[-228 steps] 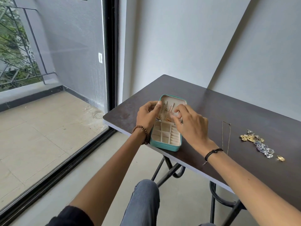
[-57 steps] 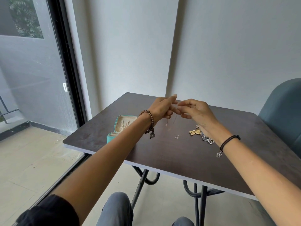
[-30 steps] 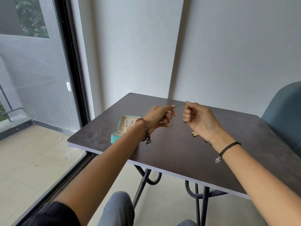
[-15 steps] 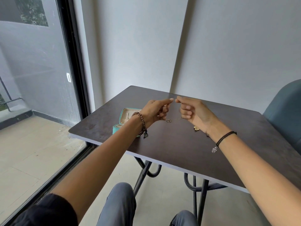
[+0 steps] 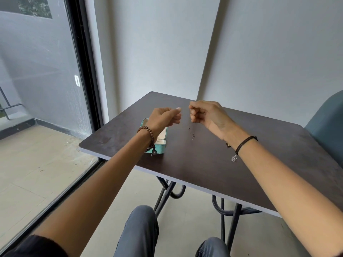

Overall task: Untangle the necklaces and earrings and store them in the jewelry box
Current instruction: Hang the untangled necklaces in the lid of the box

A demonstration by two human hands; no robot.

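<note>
So both hands are up over the dark table (image 5: 194,164); the right hand (image 5: 207,115) has its fingers curled in, pinching a thin necklace (image 5: 191,130) that dangles straight down off its fingertips, with the low end just above the tabletop. The left hand (image 5: 163,117) sits close beside it with fingers curled too, but honestly can't tell if it's got any chain; the teal jewelry box (image 5: 159,147) lies open on the table, half hidden behind the left wrist.

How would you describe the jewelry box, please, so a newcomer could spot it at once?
Find the dark table, then its window-side edge, behind the beaded wrist of the left hand. The jewelry box sits there open, the only teal thing on the tabletop, lined in cream.
</note>
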